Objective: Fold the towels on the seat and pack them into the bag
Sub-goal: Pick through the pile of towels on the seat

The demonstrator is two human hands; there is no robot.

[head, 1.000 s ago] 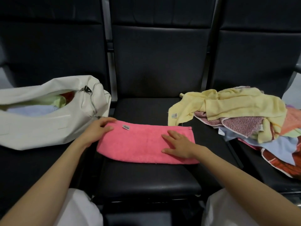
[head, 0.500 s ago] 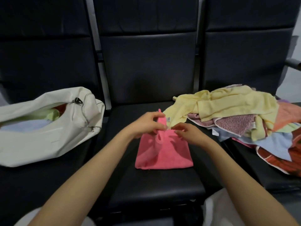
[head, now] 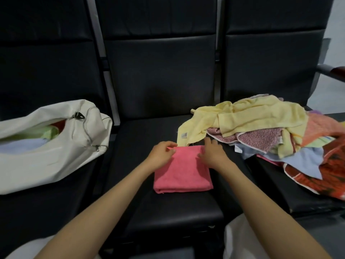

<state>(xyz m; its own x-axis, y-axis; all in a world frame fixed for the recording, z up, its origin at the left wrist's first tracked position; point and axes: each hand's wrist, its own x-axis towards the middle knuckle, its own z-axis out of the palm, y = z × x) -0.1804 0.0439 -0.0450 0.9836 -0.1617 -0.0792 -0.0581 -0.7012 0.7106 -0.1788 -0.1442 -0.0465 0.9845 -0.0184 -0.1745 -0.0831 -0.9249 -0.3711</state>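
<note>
A pink towel [head: 183, 174] lies folded into a neat square on the middle seat [head: 168, 208], flat on the cushion with its thick folded edge toward the person. The left hand [head: 161, 155] sits at the towel's far left corner, its fingers curled in and pinching the edge of the cloth there. The right hand [head: 213, 154] rests on the far right part of the towel with its fingers stretched out and lying flat on the fabric, gripping nothing.

On the seat to the left lies a white bag [head: 56, 152], tipped on its side with its zip mouth open; a green towel [head: 49, 133] and a blue towel [head: 22, 146] show inside it. On the seat to the right is a loose pile of towels [head: 270, 139], unfolded, with a yellow towel [head: 252, 116] on top. One corner of the yellow towel hangs over onto the middle seat and reaches the far edge of the pink towel, between the two hands
</note>
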